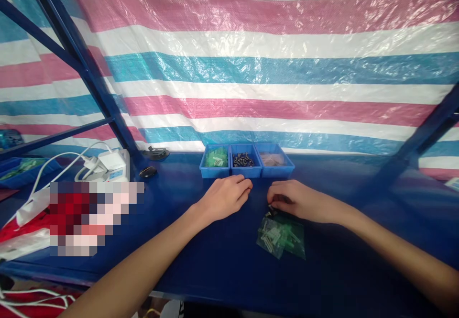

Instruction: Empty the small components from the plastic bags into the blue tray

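My left hand rests palm down on the blue table in front of the bins, its fingers bent and close together. Nothing shows between them. My right hand is closed in a pinch, with a small dark part at its fingertips; its exact kind is too small to tell. Just below lie clear plastic bags, one with metal pieces and an overlapping one with green pieces. Beyond the hands stand three blue bins: green bags fill the left, small black parts the middle, pale pinkish pieces the right.
A white power strip with plugs and cables stands at the left, near a black object. A pixelated patch covers part of the left side. Blue frame posts rise at both sides, with a striped plastic sheet behind.
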